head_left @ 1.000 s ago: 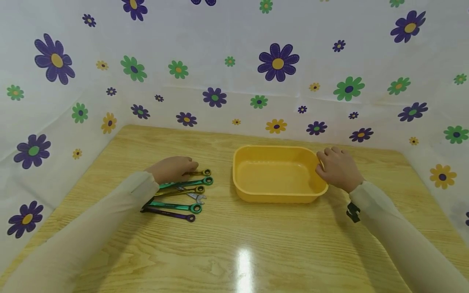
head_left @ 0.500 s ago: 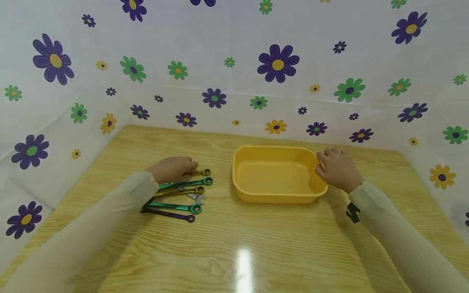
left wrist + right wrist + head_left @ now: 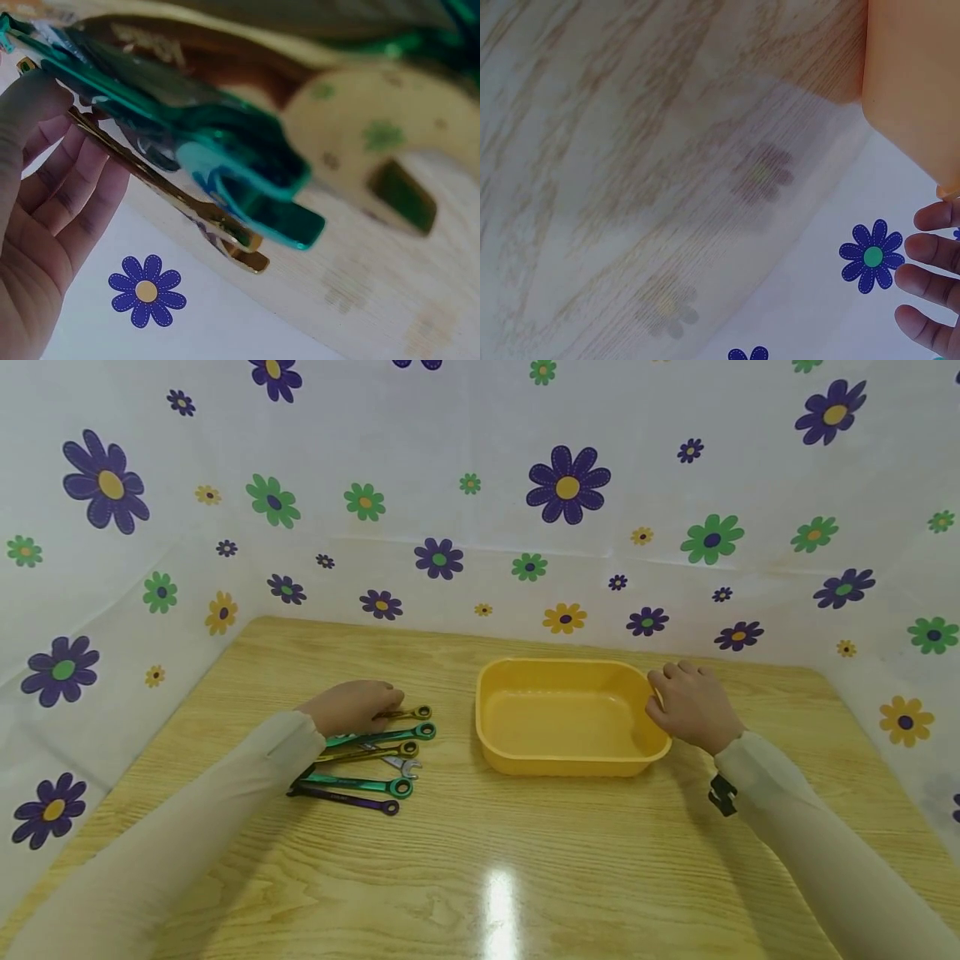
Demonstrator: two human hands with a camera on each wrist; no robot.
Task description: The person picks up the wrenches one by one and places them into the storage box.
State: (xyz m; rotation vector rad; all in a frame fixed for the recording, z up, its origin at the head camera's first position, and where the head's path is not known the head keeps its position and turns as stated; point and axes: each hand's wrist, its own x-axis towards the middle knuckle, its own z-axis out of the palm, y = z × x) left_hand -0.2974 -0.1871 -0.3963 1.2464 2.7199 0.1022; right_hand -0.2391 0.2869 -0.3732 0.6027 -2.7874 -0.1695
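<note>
My left hand (image 3: 352,706) is at the far side of a row of ratchet wrenches on the left of the table. Its thumb and fingertips pinch a gold wrench (image 3: 150,178), whose ring end shows past the fingers in the head view. Nearer me lie a green wrench (image 3: 386,737), a second gold wrench (image 3: 367,752), a silver one (image 3: 403,763), another green wrench (image 3: 356,782) and a purple one (image 3: 348,797). The hand and sleeve hide some of their left ends. My right hand (image 3: 692,703) grips the right rim of a yellow plastic basin (image 3: 573,767), which holds nothing.
The wood-grain table (image 3: 450,877) carries the basin right of the wrenches. A white cloth (image 3: 450,452) printed with flowers stands behind the table and along both sides. A dark strap piece (image 3: 723,795) hangs at my right wrist.
</note>
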